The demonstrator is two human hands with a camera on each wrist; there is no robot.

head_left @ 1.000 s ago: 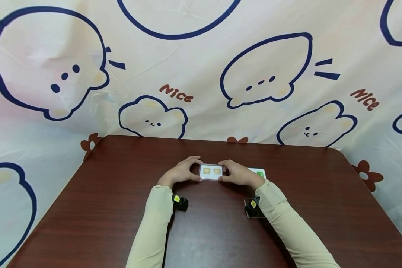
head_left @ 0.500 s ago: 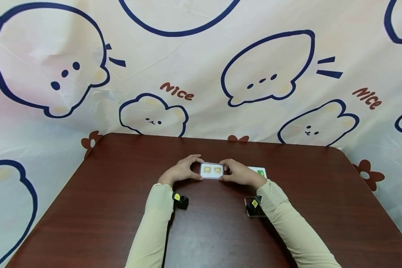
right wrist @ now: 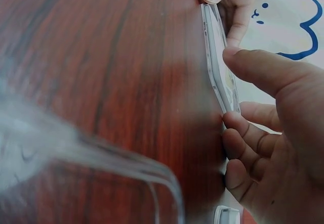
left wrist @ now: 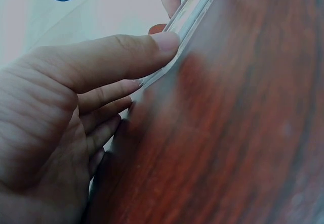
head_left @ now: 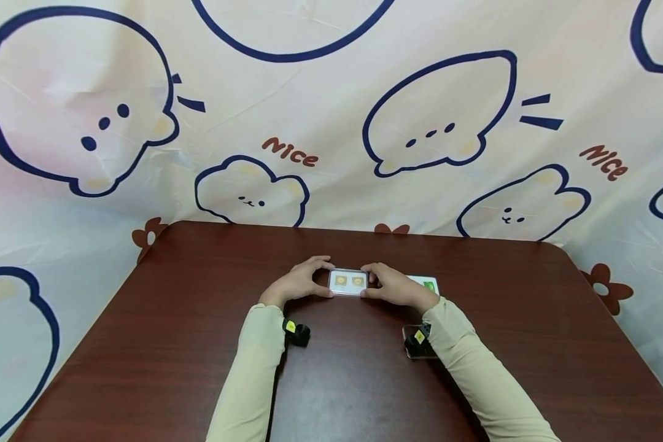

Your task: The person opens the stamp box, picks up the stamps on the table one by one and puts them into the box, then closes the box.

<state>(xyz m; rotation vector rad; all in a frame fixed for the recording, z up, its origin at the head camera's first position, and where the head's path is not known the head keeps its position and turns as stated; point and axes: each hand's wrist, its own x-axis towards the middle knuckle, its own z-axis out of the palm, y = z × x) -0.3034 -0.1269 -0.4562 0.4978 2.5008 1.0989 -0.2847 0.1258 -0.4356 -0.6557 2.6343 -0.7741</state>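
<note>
A flat, clear plastic case (head_left: 348,282) lies between both hands near the middle of the table. Inside it a white card bears two yellowish squares. My left hand (head_left: 298,282) grips its left end, thumb at the near corner and fingers round the far one; in the left wrist view the thumb (left wrist: 164,44) presses its edge. At the opposite end my right hand (head_left: 395,286) pinches it between thumb and fingers. Seen from the right wrist, the case (right wrist: 218,57) stands edge-on, low over the wood, with the right thumb (right wrist: 243,59) on its upper side.
Behind the right hand lies a white case with a green picture (head_left: 430,285), partly covered by that hand. Under the right wrist is a clear, see-through box (head_left: 414,356), blurred in the right wrist view's foreground. A printed cloth hangs behind the dark wooden table (head_left: 143,368).
</note>
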